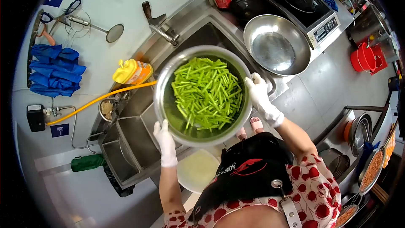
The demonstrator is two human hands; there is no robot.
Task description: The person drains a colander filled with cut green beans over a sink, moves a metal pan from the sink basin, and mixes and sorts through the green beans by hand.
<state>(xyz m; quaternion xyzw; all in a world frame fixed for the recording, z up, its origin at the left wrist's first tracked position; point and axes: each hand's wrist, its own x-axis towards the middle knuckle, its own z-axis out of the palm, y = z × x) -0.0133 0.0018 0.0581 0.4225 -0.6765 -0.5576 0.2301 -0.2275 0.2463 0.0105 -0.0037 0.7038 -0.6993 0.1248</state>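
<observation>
A large steel bowl (162, 101) is held up in front of me, over the sink's near side. Inside it lies a heap of cut green vegetable stems (206, 93). My left hand (163, 137), in a white glove, grips the rim at the lower left. On the opposite side my right hand (260, 95), also gloved in white, is closed on the rim, its thumb on the outside. The fingers beneath the bowl are hidden on both hands.
Behind the bowl is a steel sink (139, 122) with a tap (168, 38). A wide steel pan (276, 46) stands on the right counter near an induction cooker (322, 27). A yellow bottle (133, 71) and orange hose (101, 98) are at left. A pale basin (196, 171) sits below.
</observation>
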